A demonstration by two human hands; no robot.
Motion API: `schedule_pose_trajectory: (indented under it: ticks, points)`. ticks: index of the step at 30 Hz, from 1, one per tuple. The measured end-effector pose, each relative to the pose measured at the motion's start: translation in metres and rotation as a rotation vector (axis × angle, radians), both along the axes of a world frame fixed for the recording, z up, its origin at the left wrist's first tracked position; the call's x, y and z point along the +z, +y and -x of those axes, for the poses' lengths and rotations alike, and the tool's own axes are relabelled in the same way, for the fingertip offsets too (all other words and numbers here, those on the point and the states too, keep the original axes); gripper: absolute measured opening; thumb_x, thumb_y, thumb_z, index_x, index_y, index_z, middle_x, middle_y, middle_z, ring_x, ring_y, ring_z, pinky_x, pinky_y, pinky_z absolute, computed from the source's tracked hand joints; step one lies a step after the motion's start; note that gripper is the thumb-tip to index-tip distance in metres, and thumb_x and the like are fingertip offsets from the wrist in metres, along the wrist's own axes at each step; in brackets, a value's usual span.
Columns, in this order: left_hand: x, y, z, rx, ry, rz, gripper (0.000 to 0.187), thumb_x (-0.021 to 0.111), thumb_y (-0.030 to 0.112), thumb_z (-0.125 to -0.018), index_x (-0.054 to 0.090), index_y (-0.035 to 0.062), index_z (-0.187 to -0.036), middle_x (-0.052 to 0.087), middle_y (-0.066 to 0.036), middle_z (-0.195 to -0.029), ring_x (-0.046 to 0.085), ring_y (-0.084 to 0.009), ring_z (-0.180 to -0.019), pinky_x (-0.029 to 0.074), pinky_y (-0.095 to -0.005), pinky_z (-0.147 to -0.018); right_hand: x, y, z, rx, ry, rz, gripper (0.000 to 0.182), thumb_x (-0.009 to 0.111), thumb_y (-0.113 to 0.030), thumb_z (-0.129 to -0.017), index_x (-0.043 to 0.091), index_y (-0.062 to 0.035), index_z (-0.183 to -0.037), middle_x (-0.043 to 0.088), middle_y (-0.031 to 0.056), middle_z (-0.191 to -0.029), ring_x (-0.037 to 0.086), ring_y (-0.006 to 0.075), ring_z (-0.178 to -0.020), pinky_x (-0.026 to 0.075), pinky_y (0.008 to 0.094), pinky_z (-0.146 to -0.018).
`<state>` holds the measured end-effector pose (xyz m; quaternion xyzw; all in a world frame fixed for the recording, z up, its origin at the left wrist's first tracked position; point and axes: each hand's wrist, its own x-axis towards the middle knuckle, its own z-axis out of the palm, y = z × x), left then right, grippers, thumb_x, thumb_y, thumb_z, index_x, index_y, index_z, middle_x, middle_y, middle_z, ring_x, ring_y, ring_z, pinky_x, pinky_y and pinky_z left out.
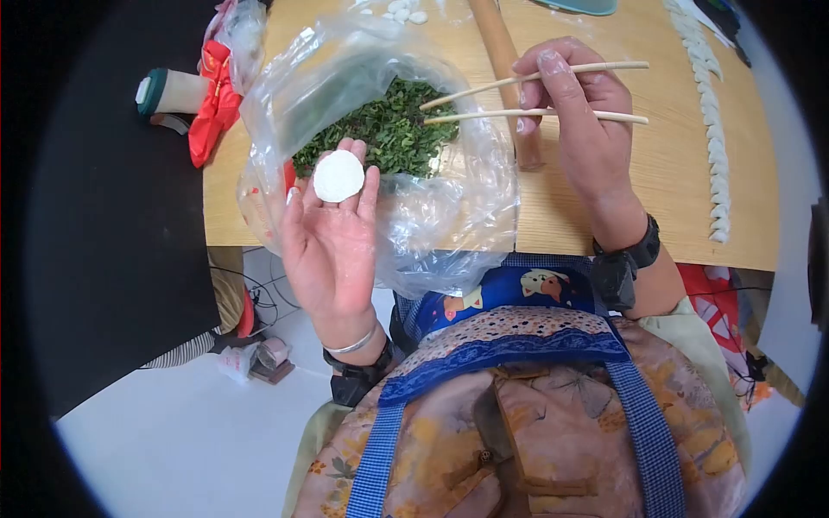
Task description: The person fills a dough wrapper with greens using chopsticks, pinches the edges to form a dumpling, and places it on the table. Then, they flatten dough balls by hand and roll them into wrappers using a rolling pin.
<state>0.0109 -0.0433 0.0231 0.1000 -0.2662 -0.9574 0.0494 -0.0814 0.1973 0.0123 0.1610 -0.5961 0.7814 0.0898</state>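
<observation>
white, thin round of dough (338, 177) resting on the raised fingers of a person's left hand (332, 250), which lies palm up and open over the near left edge of a heap of chopped greens (393, 129). the greens sit inside a wide-mouthed clear plastic bag (449, 216) on a wooden table (561, 216).

the two hands are apart. the right hand (591, 121), to the right of the bag, grips a pair of wooden chopsticks (509, 112) with fingers and thumb. the sticks run roughly left to right, slightly spread, their tips pointing left at the right side of the greens; whether they touch the leaves cannot be told. the greens lie between the palm and the right hand, with the left hand the nearer of the two. the dough is to the left of the chopstick tips and a little closer to the person's body.

a rolling pin (499, 52) lies just beside the bag, running far to near, partly behind the right fingers. small white pieces (406, 13) sit at the far side, and a long row of pale, pleated shapes (712, 138) lines the right.
</observation>
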Motion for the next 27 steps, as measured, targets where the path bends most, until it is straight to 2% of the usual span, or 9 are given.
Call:
schedule_pose_trajectory:
  ticks: [2, 4, 5, 7, 10, 14, 19, 22, 27]
  points:
    - [0.001, -0.001, 0.000, 0.027, 0.040, 0.029, 0.054, 0.048, 0.023, -0.105, 0.036, -0.0112, -0.145, 0.033, -0.031, -0.155, 0.029, -0.0409, -0.149, 0.024, -0.0544, -0.124, -0.002, -0.001, 0.000, 0.032, -0.026, -0.017, 0.026, 0.056, -0.021, -0.105, 0.065, 0.0017, -0.098, 0.058, 0.0006, -0.070, 0.055, 0.0059, -0.060, 0.045, 0.0207, -0.054]
    - [0.001, -0.002, 0.000, 0.043, 0.052, 0.015, 0.055, 0.048, 0.023, -0.104, 0.034, -0.0111, -0.146, 0.033, -0.031, -0.155, 0.029, -0.0409, -0.149, 0.024, -0.0543, -0.124, -0.006, -0.003, 0.000, -0.133, 0.064, -0.291, 0.025, 0.058, -0.022, -0.104, 0.067, 0.0003, -0.095, 0.056, -0.0011, -0.068, 0.053, 0.0055, -0.058, 0.041, 0.0207, -0.052]
    - [0.000, -0.002, 0.000, 0.054, 0.069, 0.007, 0.057, 0.049, 0.023, -0.104, 0.033, -0.0110, -0.147, 0.032, -0.031, -0.155, 0.028, -0.0409, -0.149, 0.024, -0.0541, -0.124, -0.009, -0.002, 0.002, -0.131, 0.062, -0.298, 0.025, 0.058, -0.022, -0.104, 0.067, 0.0003, -0.095, 0.056, -0.0011, -0.068, 0.053, 0.0055, -0.058, 0.041, 0.0207, -0.052]
    - [-0.002, -0.001, 0.000, 0.057, 0.061, 0.013, 0.056, 0.048, 0.023, -0.104, 0.033, -0.0110, -0.146, 0.033, -0.031, -0.155, 0.029, -0.0410, -0.149, 0.025, -0.0541, -0.124, -0.014, -0.001, 0.009, -0.267, 0.292, -0.377, 0.025, 0.059, -0.022, -0.103, 0.068, -0.0009, -0.093, 0.054, -0.0026, -0.065, 0.051, 0.0053, -0.055, 0.039, 0.0210, -0.051]
    - [-0.004, 0.001, 0.001, 0.062, 0.031, 0.027, 0.055, 0.048, 0.022, -0.104, 0.034, -0.0110, -0.146, 0.035, -0.031, -0.154, 0.031, -0.0411, -0.148, 0.027, -0.0542, -0.123, -0.003, 0.000, 0.000, -0.176, 0.078, -0.238, 0.025, 0.060, -0.022, -0.103, 0.067, -0.0007, -0.093, 0.055, -0.0023, -0.065, 0.050, 0.0046, -0.053, 0.039, 0.0206, -0.051]
    - [-0.003, 0.007, 0.001, 0.104, -0.018, 0.093, 0.053, 0.046, 0.021, -0.105, 0.035, -0.0109, -0.145, 0.038, -0.031, -0.152, 0.035, -0.0414, -0.146, 0.031, -0.0539, -0.122, 0.002, 0.003, 0.000, -0.114, 0.016, -0.198, 0.025, 0.060, -0.023, -0.103, 0.067, -0.0008, -0.093, 0.056, -0.0024, -0.066, 0.052, 0.0032, -0.054, 0.039, 0.0194, -0.049]
    - [-0.006, 0.007, 0.001, 0.019, 0.015, 0.009, 0.052, 0.045, 0.020, -0.105, 0.034, -0.0109, -0.145, 0.038, -0.030, -0.152, 0.036, -0.0412, -0.145, 0.032, -0.0528, -0.121, 0.000, -0.004, -0.001, 0.016, -0.135, -0.183, 0.031, 0.057, -0.025, -0.104, 0.067, 0.0021, -0.094, 0.059, 0.0018, -0.073, 0.059, 0.0070, -0.060, 0.051, 0.0205, -0.055]
    - [-0.008, 0.008, 0.001, -0.005, 0.017, 0.024, 0.052, 0.044, 0.020, -0.105, 0.034, -0.0109, -0.146, 0.037, -0.030, -0.152, 0.036, -0.0411, -0.145, 0.033, -0.0525, -0.121, 0.000, 0.000, 0.001, -0.017, -0.044, -0.301, 0.033, 0.055, -0.025, -0.106, 0.067, 0.0040, -0.095, 0.060, 0.0037, -0.077, 0.061, 0.0088, -0.062, 0.055, 0.0218, -0.058]
    - [-0.008, 0.011, 0.002, -0.011, 0.017, 0.006, 0.052, 0.044, 0.020, -0.106, 0.033, -0.0108, -0.147, 0.036, -0.030, -0.153, 0.036, -0.0409, -0.145, 0.033, -0.0523, -0.121, -0.004, -0.001, 0.003, -0.027, 0.036, -0.230, 0.033, 0.052, -0.024, -0.106, 0.066, 0.0045, -0.097, 0.060, 0.0040, -0.078, 0.061, 0.0080, -0.066, 0.055, 0.0217, -0.059]
